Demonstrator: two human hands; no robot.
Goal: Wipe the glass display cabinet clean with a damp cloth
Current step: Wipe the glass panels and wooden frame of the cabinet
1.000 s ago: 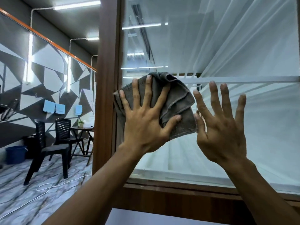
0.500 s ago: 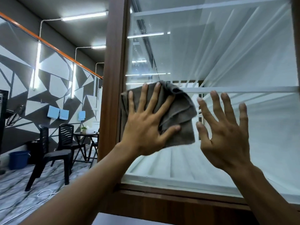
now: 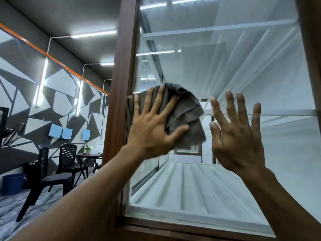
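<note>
Grey crumpled damp cloth [image 3: 184,117] sits pinned flat against the glass pane of the wood-framed display cabinet [image 3: 243,70], near its left frame, under the spread-fingered left hand [image 3: 152,131], while the right hand [image 3: 238,136], fingers splayed and holding nothing, seems to brace just beside it.

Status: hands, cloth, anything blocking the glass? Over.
Left hand flat, pressing grey cloth on glass beside wooden frame. Right hand open, fingers spread, right of cloth. Nothing else before the glass.
</note>
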